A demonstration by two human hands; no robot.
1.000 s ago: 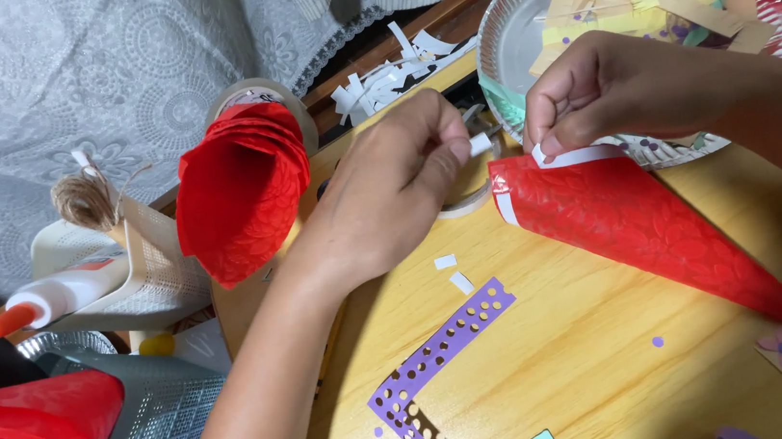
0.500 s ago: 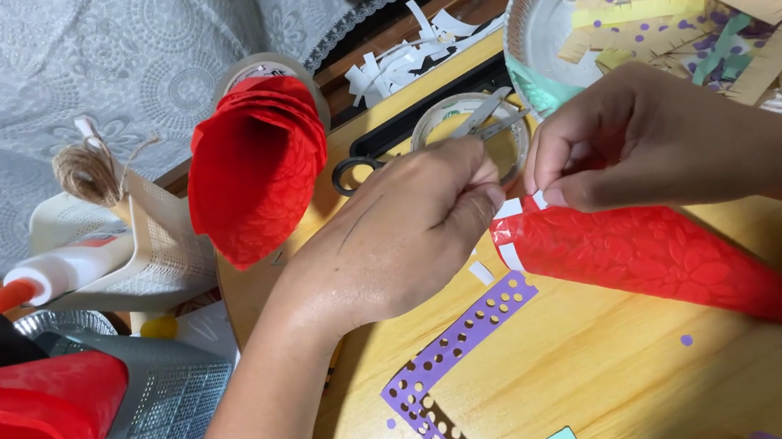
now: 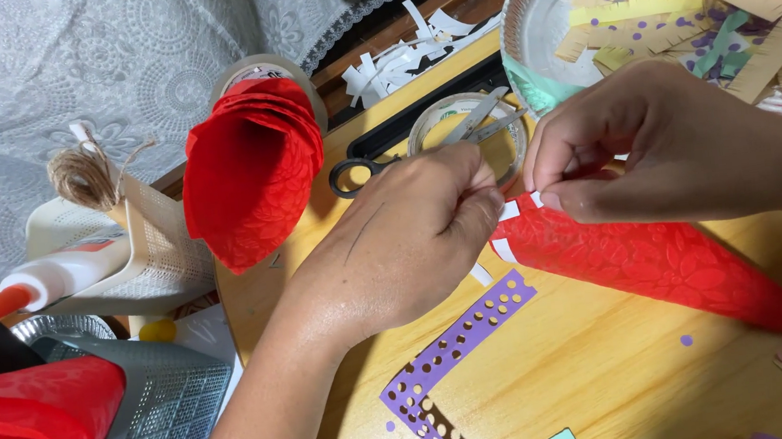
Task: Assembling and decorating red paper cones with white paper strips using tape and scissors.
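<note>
A small white strip sits at the wide mouth of the red paper cone, which lies on the table toward its right edge. The left hand has its fingers pinched shut on the strip; the right hand pinches its other end. It looks best pressed flat along the rim, both ends taut. Scissors and a tape roll crowd the far side; the purple punched strip lies nearer, with open room beyond it.
</note>
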